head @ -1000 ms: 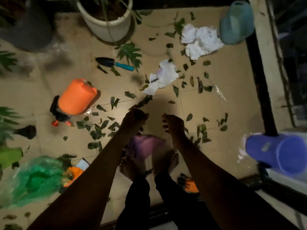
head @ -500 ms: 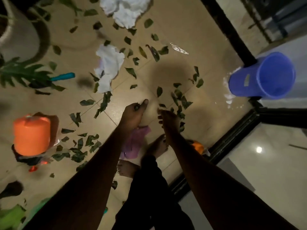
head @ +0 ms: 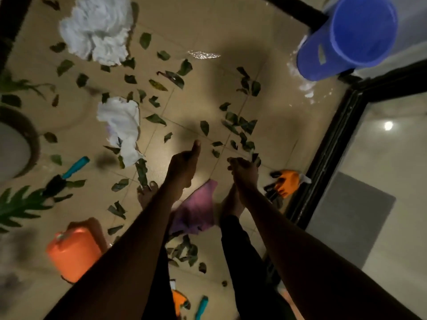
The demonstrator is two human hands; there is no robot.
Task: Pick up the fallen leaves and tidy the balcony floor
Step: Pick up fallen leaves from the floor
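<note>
Above the floor (head: pixel 279 139), the right hand (head: pixel 243 170) pinches a leaf (head: pixel 254 157); the left hand (head: pixel 183 167) is curled, thumb out, whether it holds anything unclear.

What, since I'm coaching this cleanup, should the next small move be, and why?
Probably reach the right hand forward to the leaf cluster just beyond it: those leaves lie nearest, and its fingers seem to pinch only one leaf.

Two hands: left hand (head: pixel 183 167), right hand (head: pixel 243 170). Several dozen fallen leaves (head: pixel 204 127), too many to count exactly. Two crumpled white cloths: nearer white cloth (head: pixel 120 125) left of the left hand, farther white cloth (head: pixel 97 28) beyond it. One blue bucket (head: pixel 323 56) beyond the right hand. One purple cloth (head: pixel 196 209), one orange canister (head: pixel 74 255).
</note>
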